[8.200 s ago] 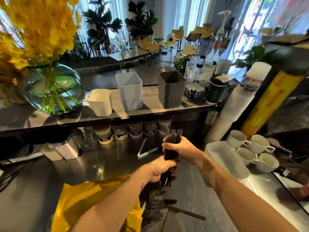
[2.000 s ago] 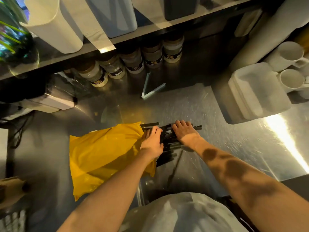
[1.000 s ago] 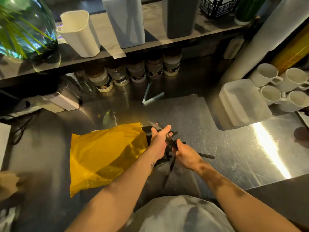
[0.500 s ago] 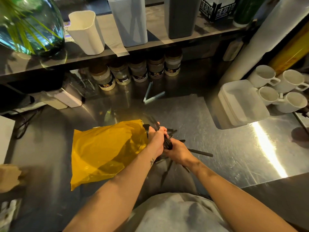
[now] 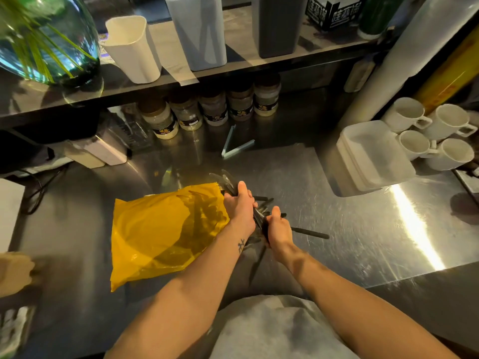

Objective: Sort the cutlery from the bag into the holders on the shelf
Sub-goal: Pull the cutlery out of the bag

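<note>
Counter [image 5: 350,224]; left hand [image 5: 239,207] probably round cutlery [image 5: 229,183]

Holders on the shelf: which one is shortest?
The cream holder, leftmost, beside the glass vase. The pale blue holder and dark grey holder to its right stand taller.

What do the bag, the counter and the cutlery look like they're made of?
Bag: thin yellow plastic film, glossy, creased. Counter: brushed stainless steel, by its swirl scratches and glare. Cutlery: matte black, probably plastic; metal can't be ruled out.
</note>
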Demonstrator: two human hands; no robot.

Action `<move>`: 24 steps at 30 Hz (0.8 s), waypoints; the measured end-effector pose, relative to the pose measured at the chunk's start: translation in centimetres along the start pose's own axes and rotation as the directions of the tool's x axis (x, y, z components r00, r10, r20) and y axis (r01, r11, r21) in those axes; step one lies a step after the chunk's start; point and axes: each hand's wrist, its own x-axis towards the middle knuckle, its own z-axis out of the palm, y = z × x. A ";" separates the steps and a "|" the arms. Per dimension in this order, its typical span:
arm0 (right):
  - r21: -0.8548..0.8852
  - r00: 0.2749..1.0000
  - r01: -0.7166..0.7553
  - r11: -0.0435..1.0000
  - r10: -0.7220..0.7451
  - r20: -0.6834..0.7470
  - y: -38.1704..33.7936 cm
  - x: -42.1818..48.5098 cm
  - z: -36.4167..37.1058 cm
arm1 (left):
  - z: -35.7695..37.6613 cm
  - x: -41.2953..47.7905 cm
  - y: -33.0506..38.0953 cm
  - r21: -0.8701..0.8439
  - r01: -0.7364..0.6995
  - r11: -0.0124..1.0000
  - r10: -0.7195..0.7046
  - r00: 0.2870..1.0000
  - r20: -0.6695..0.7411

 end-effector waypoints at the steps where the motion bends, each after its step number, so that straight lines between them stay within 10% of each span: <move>1: 0.026 0.999 -0.036 0.999 0.037 -0.033 0.1 0.2 0.2 | 0.0 -0.1 -0.1 -0.004 0.003 1.000 -0.003 1.000 -0.010; 8: 0.478 0.952 -0.281 0.832 0.180 0.247 -0.1 -0.4 -0.5 | -0.7 1.7 2.7 -0.152 0.082 0.985 -0.096 0.992 -0.088; 13: 0.646 0.969 -0.246 0.723 0.163 0.186 -1.4 -0.7 1.4 | -0.3 -0.2 0.8 -0.175 0.131 0.976 -0.141 0.989 -0.043; 24: 0.367 0.895 -0.242 0.898 0.060 0.442 0.7 -0.4 -1.1 | -2.5 0.3 -0.8 -0.228 0.193 0.954 -0.202 0.979 -0.017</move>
